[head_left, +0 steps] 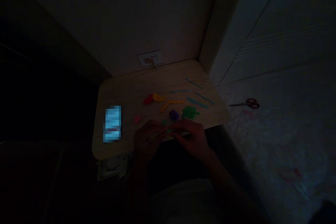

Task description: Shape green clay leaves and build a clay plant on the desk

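In dim light, my left hand [149,139] and my right hand [191,135] meet at the near edge of a small wooden table [126,87]. Their fingertips pinch a small green piece [168,131], which looks like modelling clay. Just beyond the fingers lies another green bit [164,122]. Close to my right hand are a purple clustered lump [173,114] and a green leaf-like shape [190,112]. Farther back I see a yellow-orange beaded strip [172,103], an orange piece [158,97] and a red piece [148,99]. A pink piece [137,118] sits beyond my left hand.
A lit, blurred phone-like screen [112,124] rests at the table's left. Several blue modelling tools [196,102] lie at the right. Scissors [246,104] are on the pale, wrinkled surface beside the table. A plug sits in the wall socket [150,58] behind.
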{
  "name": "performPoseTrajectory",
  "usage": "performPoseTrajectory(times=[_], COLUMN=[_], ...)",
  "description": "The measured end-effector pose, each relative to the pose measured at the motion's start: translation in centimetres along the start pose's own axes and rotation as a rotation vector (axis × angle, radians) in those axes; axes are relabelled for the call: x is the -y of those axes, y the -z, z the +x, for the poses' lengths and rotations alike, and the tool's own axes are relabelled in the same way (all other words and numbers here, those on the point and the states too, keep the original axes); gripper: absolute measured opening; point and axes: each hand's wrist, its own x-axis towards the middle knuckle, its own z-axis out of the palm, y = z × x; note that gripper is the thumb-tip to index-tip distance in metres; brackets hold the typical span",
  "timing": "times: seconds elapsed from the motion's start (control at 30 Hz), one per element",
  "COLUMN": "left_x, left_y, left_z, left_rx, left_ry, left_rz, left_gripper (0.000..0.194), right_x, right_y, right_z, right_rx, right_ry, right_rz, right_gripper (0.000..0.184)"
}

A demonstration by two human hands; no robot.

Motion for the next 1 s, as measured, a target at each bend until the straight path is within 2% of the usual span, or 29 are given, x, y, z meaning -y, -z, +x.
performPoseTrajectory(times=[0.17, 0.4, 0.63, 1.0], left_x=[-0.2, -0.7, -0.8, -1.0], left_y=[-0.5, -0.5, -0.7, -0.5], left_z=[0.2, 0.3, 0.3, 0.4], left_rx=[-0.025, -0.025, -0.030, 0.003], left_ry=[-0.012, 0.004, -0.020, -0.075], left_rz=[-0.039, -0.037, -0.030, 0.053], left_gripper=[0.007, 0.011, 0.003, 0.005], right_x=[0.4, 0.6, 0.4, 0.6], right_y=[0.4, 0.7, 0.6, 0.8], right_z=[0.2, 0.4, 0.3, 0.6], right_rx=[0.023, 0.043, 0.039, 0.066], right_ry=[0.074, 0.074, -0.047, -0.088], right_rz=[-0.046, -0.049, -0.001, 0.039], right_gripper=[0.010, 0.010, 0.010, 0.011])
